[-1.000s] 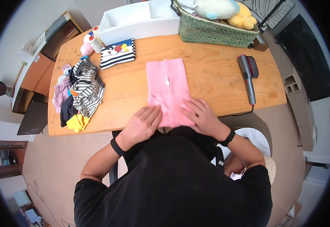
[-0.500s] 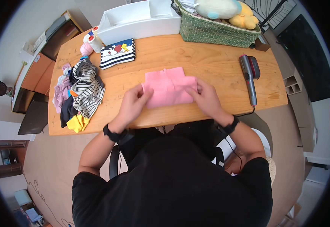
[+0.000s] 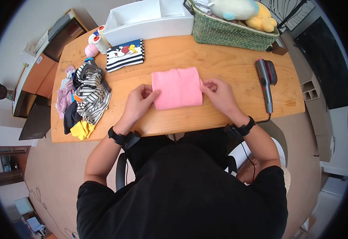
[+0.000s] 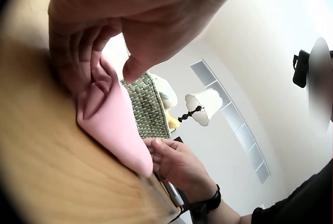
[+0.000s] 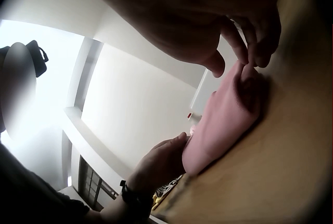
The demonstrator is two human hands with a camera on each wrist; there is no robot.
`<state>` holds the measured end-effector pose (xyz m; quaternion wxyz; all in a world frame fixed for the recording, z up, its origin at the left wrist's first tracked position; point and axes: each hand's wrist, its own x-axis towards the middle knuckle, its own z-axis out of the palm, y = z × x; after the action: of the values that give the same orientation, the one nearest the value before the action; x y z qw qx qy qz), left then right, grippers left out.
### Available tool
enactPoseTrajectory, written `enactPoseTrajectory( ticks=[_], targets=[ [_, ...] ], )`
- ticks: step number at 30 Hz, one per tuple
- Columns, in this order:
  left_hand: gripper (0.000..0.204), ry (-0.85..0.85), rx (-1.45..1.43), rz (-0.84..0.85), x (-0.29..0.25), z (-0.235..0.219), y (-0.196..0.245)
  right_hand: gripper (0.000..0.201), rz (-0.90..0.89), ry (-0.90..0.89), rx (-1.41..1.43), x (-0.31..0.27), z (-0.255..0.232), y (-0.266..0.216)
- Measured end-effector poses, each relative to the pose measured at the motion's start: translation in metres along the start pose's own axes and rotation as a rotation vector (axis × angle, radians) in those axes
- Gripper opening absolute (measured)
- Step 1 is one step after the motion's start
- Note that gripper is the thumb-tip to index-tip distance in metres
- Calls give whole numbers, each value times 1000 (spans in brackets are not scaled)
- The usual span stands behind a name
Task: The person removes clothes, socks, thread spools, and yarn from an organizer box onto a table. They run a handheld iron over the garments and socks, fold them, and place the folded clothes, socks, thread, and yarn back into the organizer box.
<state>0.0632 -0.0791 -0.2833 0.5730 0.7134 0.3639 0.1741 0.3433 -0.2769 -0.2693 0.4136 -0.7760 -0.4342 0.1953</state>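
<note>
A pink cloth lies folded into a rough rectangle on the wooden table. At its left edge is my left hand, the thumb tip over the edge and the fingers bent beside it. In the left wrist view, the fingers touch the folded cloth, with a gap between them and the thumb. My right hand is at the right edge. The right wrist view shows fingertips touching the cloth's upper corner and the thumb held apart from them.
Crumpled clothes lie at the left. Behind are a folded striped cloth, thread spools, a white bin and a green basket with plush toys. A corded grey appliance lies at the right.
The lower part of the pink cloth was lifted and folded away from the body over the rest. Both hands moved from its near part to its sides, and their grip on the edges has loosened.
</note>
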Motion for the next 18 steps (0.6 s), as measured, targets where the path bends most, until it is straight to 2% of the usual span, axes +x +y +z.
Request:
enactPoseTrajectory(
  ticks=[2,5,7,9,12,15,18],
  targets=[
    [29,-19,32,-6,-7,1,-3,36,3,-15,61,-1,4,3],
    [27,14,63,71,-6,5,-12,35,7,-35,154,1,14,12],
    [29,52,-5,73,-4,7,-15,34,7,-45,188,5,18,13],
    [25,39,-21,41,-4,8,-14,27,142,-143,405,6,22,10],
    [21,39,-70,-1,-5,10,-10,21,181,-206,525,8,23,7],
    [21,81,-134,4,-5,12,-16,17,275,-188,562,10,23,12],
    [21,111,-148,-10,-6,9,-13,16,277,-163,566,7,28,11]
  ],
)
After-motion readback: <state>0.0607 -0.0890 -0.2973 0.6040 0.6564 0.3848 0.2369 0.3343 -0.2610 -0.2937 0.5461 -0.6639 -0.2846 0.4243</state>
